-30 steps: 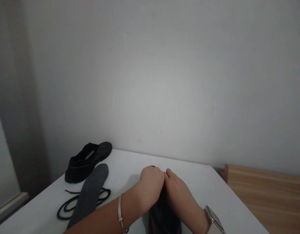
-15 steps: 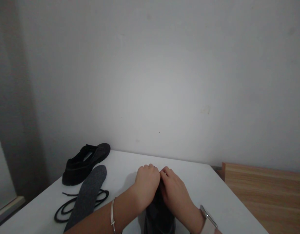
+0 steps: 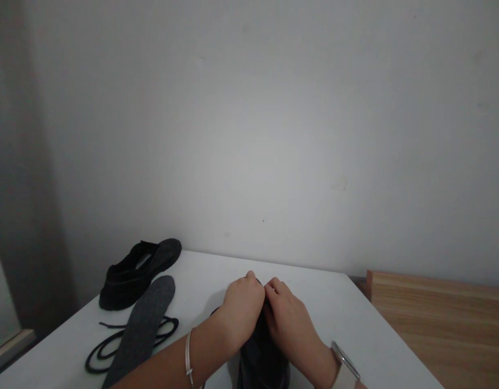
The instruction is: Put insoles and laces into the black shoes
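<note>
Both of my hands are closed over a black shoe [image 3: 262, 359] that lies on the white table [image 3: 338, 319] right in front of me. My left hand [image 3: 241, 309], with a thin bracelet on its wrist, grips the shoe's left side near the toe. My right hand [image 3: 286, 317], with a watch on its wrist, grips the right side, and its fingertips meet those of the left. The hands hide most of the shoe's upper.
A second black shoe [image 3: 139, 266] sits at the table's far left corner. A grey insole [image 3: 141, 327] lies beside it across a coiled black lace [image 3: 103, 348]. A pale wall stands behind the table, and a wooden surface [image 3: 439, 319] adjoins on the right.
The view has drifted slightly right. My hands have stayed closed on the shoe and shifted a little towards me, with the fingers working at its front.
</note>
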Action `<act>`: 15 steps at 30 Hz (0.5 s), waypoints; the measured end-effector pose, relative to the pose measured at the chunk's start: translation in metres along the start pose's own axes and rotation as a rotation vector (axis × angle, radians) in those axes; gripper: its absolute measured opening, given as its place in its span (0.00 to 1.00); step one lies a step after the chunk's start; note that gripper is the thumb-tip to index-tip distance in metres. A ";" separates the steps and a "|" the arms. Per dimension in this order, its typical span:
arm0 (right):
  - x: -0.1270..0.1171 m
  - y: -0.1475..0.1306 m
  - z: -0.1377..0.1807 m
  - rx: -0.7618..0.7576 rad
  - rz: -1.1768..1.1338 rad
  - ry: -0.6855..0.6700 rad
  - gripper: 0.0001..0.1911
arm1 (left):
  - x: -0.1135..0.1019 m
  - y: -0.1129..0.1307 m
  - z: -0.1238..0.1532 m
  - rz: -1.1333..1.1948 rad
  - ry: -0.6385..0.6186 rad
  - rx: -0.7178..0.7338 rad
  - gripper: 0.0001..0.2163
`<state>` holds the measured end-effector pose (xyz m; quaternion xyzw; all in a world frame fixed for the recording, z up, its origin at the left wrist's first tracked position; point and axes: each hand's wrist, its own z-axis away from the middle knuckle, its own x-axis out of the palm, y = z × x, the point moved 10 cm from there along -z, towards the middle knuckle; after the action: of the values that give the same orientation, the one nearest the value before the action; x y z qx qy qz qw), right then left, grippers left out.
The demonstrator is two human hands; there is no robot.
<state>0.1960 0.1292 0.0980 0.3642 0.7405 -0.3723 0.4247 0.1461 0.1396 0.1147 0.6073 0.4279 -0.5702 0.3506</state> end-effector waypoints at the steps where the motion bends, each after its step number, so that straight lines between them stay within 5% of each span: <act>1: 0.000 0.000 0.000 0.001 -0.008 0.001 0.14 | 0.001 0.000 0.000 0.011 0.001 0.002 0.15; 7: 0.000 0.001 -0.001 0.003 -0.072 0.015 0.12 | 0.000 -0.015 -0.001 0.142 0.038 -0.007 0.11; 15: -0.004 0.004 0.001 0.001 -0.159 0.051 0.12 | -0.010 -0.072 0.016 0.373 0.175 -0.056 0.12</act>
<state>0.2015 0.1287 0.1005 0.3140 0.7775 -0.3956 0.3748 0.0734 0.1521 0.1272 0.7132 0.3527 -0.4283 0.4284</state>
